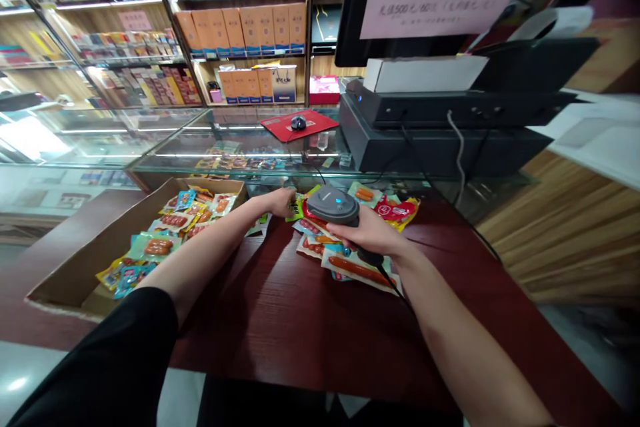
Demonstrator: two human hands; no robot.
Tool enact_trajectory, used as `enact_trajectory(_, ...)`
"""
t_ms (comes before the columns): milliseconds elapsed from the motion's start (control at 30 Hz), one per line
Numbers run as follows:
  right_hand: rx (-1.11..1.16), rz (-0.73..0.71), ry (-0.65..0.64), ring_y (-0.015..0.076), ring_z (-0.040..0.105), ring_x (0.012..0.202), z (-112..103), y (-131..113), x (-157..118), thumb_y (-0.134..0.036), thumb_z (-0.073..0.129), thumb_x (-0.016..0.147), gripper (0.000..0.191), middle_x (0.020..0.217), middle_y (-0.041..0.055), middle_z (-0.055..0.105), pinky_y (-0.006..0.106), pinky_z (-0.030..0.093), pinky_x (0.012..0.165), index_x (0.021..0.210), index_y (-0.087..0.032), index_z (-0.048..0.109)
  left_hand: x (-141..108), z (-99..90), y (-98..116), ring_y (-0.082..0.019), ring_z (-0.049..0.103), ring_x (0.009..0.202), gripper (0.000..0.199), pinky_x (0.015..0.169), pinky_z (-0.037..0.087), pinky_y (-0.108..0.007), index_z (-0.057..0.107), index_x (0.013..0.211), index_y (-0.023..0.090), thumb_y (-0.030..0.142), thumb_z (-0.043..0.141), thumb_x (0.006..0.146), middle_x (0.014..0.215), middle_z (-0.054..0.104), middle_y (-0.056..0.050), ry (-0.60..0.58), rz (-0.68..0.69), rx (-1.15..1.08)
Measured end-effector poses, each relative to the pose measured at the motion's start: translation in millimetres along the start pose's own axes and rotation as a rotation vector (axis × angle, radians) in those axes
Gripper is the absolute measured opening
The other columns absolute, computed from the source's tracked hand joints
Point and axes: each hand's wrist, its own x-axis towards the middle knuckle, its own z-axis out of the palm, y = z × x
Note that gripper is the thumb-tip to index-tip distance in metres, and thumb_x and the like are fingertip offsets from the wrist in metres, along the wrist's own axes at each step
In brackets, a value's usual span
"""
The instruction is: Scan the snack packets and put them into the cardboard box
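Note:
My right hand [373,230] is wrapped round the handle of a grey barcode scanner [333,205], which has a small blue light on top and a black cord trailing from its base. My left hand [281,201] has its fingers closed at the edge of a green snack packet [296,207], just left of the scanner's head. Under and around the scanner lies a pile of snack packets, among them a long sausage packet [357,268] nearest me and a red and yellow packet [400,210] to the right. The scanner's head hides part of the pile.
On the left of the dark red table [270,327] stands an open cardboard box [65,263] with several snack packets in it. Behind is a glass counter [225,140] with a mouse [299,123] on a red mat. A cash register [400,140] and monitor rise at the back right.

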Motion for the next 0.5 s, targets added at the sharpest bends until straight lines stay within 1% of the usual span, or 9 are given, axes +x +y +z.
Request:
enact_trajectory(100,0.003,0.021,-0.028,0.0122,0.052,0.043,8,1,5,-0.042,0.067,0.078,0.035,0.059,-0.0002,0.063,0.027,0.047,0.046,0.102,-0.017,0.066,-21,-2.7,1,-0.021,0.061,0.076,0.033,0.066,0.042,-0.026,0.062,0.082,0.017,0.036,0.074,0.057,0.083,0.067,-0.006,-0.062,-0.084,0.046)
enact_trajectory(133,-0.010,0.023,-0.034,0.0134,0.055,0.046,12,2,7,-0.041,0.067,0.078,0.037,0.064,0.0011,0.066,0.028,0.049,0.048,0.106,-0.017,0.065,-30,-3.8,1,-0.020,0.060,0.074,0.033,0.063,0.041,-0.026,0.061,0.080,0.018,0.037,0.075,0.057,0.079,0.066,-0.005,-0.050,-0.135,0.026)
enact_trajectory(200,-0.046,0.006,-0.032,0.0181,0.065,0.062,19,6,11,-0.037,0.069,0.076,0.040,0.077,0.0044,0.071,0.032,0.054,0.060,0.110,-0.016,0.065,-49,-7.3,3,-0.019,0.059,0.070,0.040,0.060,0.040,-0.025,0.060,0.085,0.018,0.037,0.078,0.054,0.075,0.065,-0.003,0.028,-0.254,-0.068)
enact_trajectory(267,-0.086,-0.024,-0.023,0.0231,0.068,0.084,27,11,14,-0.034,0.072,0.073,0.042,0.093,0.0071,0.072,0.037,0.055,0.078,0.111,-0.016,0.065,-71,-13.6,4,-0.016,0.057,0.066,0.047,0.057,0.039,-0.023,0.060,0.093,0.018,0.035,0.079,0.053,0.073,0.064,-0.001,0.113,-0.339,-0.184)
enact_trajectory(300,-0.104,-0.032,-0.023,0.0247,0.067,0.093,31,13,15,-0.033,0.073,0.072,0.042,0.100,0.0078,0.072,0.039,0.053,0.085,0.111,-0.017,0.065,-83,-17.8,4,-0.015,0.056,0.063,0.044,0.055,0.038,-0.023,0.061,0.093,0.018,0.034,0.077,0.056,0.070,0.063,0.001,0.129,-0.352,-0.230)
enact_trajectory(333,-0.118,-0.036,-0.028,0.0256,0.066,0.098,35,14,16,-0.032,0.074,0.071,0.043,0.105,0.0081,0.071,0.040,0.052,0.088,0.111,-0.017,0.065,-96,-22.6,4,-0.013,0.055,0.059,0.038,0.054,0.037,-0.023,0.063,0.091,0.017,0.033,0.075,0.058,0.066,0.061,0.002,0.135,-0.349,-0.270)
enact_trajectory(367,-0.125,-0.042,-0.033,0.0260,0.065,0.100,39,15,16,-0.031,0.075,0.071,0.043,0.107,0.0081,0.071,0.041,0.052,0.089,0.111,-0.018,0.065,-109,-27.6,5,-0.012,0.053,0.057,0.031,0.053,0.036,-0.022,0.065,0.087,0.017,0.032,0.073,0.061,0.062,0.059,0.003,0.139,-0.335,-0.310)
enact_trajectory(433,-0.123,-0.065,-0.042,0.0263,0.066,0.098,48,12,13,-0.030,0.076,0.070,0.043,0.103,0.0073,0.072,0.040,0.053,0.086,0.110,-0.019,0.065,-138,-37.5,6,-0.011,0.052,0.054,0.024,0.052,0.035,-0.022,0.068,0.083,0.016,0.032,0.070,0.065,0.058,0.057,0.004,0.164,-0.313,-0.407)
enact_trajectory(500,-0.116,-0.105,-0.051,0.0262,0.066,0.096,56,5,9,-0.030,0.075,0.070,0.042,0.097,0.0060,0.072,0.038,0.054,0.082,0.110,-0.020,0.065,-164,-45.3,8,-0.011,0.053,0.054,0.027,0.051,0.036,-0.021,0.069,0.085,0.016,0.035,0.071,0.066,0.060,0.060,0.003,0.214,-0.337,-0.534)
